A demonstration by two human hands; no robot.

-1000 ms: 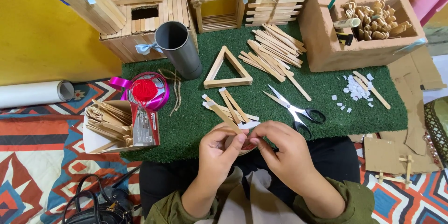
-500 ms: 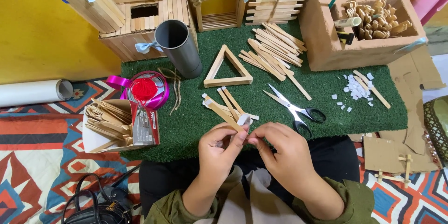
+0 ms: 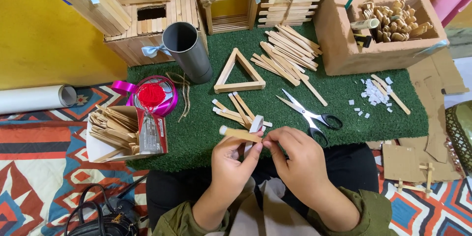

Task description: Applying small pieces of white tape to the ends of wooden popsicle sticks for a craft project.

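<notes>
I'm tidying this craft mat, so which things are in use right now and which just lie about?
In use: left hand, right hand, wooden stick, white tape strip.

Lying about: scissors, stick triangle, grey tube, ribbon spool, black handbag.

The green mat (image 3: 344, 103) looks like rough artificial turf, matt and bristly. On it lie plain, unpainted wooden sticks (image 3: 287, 54), smooth and pale, and a wooden triangle (image 3: 239, 72) of the same stuff. The scissors (image 3: 307, 114) have shiny metal blades and glossy black plastic handles. Near the mat's back edge a grey pipe (image 3: 189, 54) looks like smooth, matt plastic. At the back right corner the block (image 3: 354, 49) seems coarse, dull clay. The stick (image 3: 241, 134) in the left hand (image 3: 231, 160) is bare wood, with a strip of white tape (image 3: 255, 125) by it.
</notes>
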